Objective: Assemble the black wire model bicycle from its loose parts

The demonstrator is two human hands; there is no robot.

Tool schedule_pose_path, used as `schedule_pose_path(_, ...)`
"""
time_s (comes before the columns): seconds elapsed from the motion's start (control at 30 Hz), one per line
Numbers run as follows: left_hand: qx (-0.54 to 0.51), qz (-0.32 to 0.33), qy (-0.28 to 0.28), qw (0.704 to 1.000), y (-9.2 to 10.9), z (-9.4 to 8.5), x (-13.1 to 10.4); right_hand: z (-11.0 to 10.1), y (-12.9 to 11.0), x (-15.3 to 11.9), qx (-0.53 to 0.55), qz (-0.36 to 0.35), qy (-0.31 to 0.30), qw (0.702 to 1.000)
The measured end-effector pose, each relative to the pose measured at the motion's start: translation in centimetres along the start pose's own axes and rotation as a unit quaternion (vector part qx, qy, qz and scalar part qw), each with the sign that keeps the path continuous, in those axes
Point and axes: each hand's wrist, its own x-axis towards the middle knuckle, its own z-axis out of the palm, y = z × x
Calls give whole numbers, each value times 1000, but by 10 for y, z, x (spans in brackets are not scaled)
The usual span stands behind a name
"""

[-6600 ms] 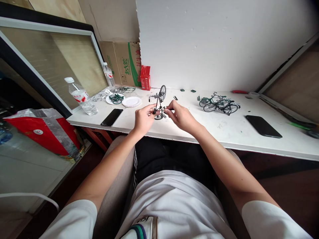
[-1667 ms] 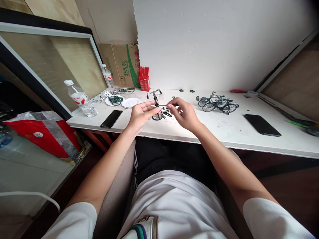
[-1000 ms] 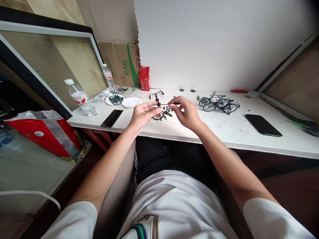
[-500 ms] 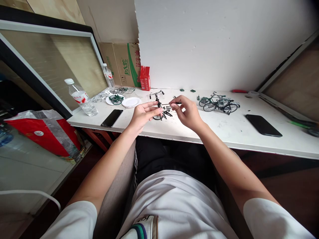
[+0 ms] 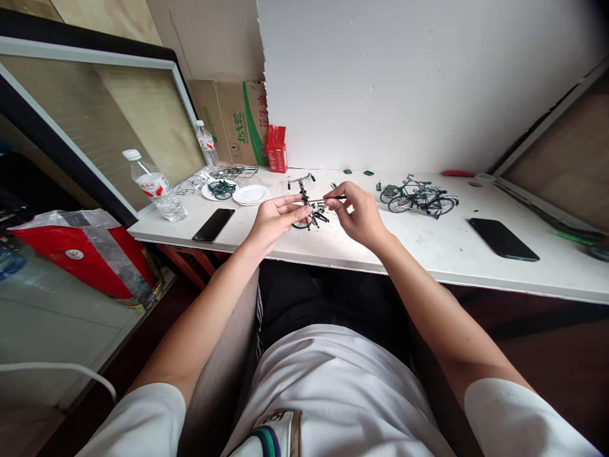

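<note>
My left hand pinches a partly built model bicycle between thumb and fingers, just above the white table. Its handlebars point up and a dark wheel shows below my thumb; my fingers cover part of the frame. My right hand is closed on a thin screwdriver, held almost level. The thin shaft points left to the bicycle frame by my left fingertips; whether the tip touches a screw is too small to tell. Small dark and silver parts lie behind the gap between my hands.
Assembled model bicycles stand to the right, near a black phone. On the left are another phone, white plates, green bicycle parts and a water bottle. A red box stands against the wall.
The model bicycle's handlebars have turned slightly and shifted a little to the right. Both hands keep their grips in nearly the same place.
</note>
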Motion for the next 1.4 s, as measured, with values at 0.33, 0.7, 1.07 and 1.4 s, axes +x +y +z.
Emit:
schedule_pose_path(0.33, 6, -7, 2, 1000, 1, 1, 0, 0, 2, -1, -9, 3, -1, 1000)
schedule_pose_path(0.7, -14, -8, 4, 1000, 0, 3, 0, -1, 0, 0, -14, -5, -4, 1000)
schedule_pose_path(1.07, -11, -7, 0, 1000, 2, 3, -1, 0, 4, -1, -22, -9, -3, 1000)
schedule_pose_path(1.4, 5, 25, 15, 1000, -8, 0, 4, -1, 4, 0, -31, -21, -5, 999)
